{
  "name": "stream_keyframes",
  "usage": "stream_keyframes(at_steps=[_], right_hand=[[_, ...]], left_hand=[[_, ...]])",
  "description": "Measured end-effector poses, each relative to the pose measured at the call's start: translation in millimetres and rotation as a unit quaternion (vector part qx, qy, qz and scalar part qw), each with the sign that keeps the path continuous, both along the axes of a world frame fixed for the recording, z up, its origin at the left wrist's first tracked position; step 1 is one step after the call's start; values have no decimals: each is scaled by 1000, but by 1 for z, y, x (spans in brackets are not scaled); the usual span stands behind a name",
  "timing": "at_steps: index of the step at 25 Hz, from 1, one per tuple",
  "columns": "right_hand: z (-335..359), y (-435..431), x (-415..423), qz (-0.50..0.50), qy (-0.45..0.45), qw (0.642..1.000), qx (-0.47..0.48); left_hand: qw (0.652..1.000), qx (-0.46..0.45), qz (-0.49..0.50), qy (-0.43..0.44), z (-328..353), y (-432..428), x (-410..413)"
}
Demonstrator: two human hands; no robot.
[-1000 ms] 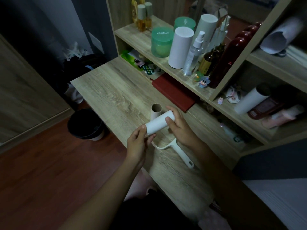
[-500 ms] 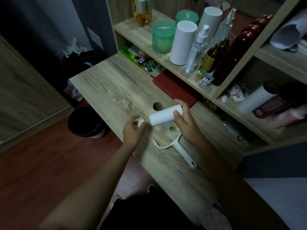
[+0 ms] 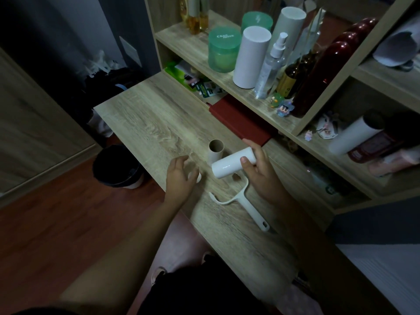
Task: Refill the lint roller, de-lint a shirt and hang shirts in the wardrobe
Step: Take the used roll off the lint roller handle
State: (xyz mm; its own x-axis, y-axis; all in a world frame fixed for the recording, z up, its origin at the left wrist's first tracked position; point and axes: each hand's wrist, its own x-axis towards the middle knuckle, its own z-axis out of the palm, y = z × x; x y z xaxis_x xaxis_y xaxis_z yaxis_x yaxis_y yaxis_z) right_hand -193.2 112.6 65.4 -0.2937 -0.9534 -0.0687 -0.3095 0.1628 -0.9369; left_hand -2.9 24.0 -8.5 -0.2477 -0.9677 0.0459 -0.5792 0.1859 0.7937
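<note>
White refill roll [image 3: 229,164] sits in your right hand [image 3: 261,176], lifted just above the bench [image 3: 147,128] and tilted, its free end pointing toward your left hand [image 3: 181,176]. Your right fingers [image 3: 259,153] and thumb curl round the roll's far half and grip it. Your left hand hovers just beside that free end, apart from it, its fingers loosely bent. A small white bit [image 3: 199,177] shows at the thumb tip; whether you pinch it cannot be told. Just behind the roll the empty cardboard core [image 3: 216,152] stands upright on the bench. Nearer you, the white roller handle [image 3: 242,202] lies flat on the wood, touched by neither hand. A dark bin [image 3: 117,165] stands on the floor by the bench edge.
</note>
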Motion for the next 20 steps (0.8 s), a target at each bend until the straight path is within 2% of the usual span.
stream_keyframes(at_steps=[3,6,9,12,16,20], right_hand=[[7,3,4,27,-44,999,16],[10,6,11,52,-62,996,45],[12,3,14,84,-18,994,63],[20,0,15,101,9,992,80],[18,0,12,93,-28,993,71],[10,1,13,9,-84,995,47]], left_hand=[[991,40,20,129,45,-2,-13],[949,147,-84,265,84,-4,-25],[927,183,-180,274,96,2,-33],[917,204,-192,284,96,7,-34],[916,213,-191,280,88,4,-30],[908,232,-185,296,92,6,-32]])
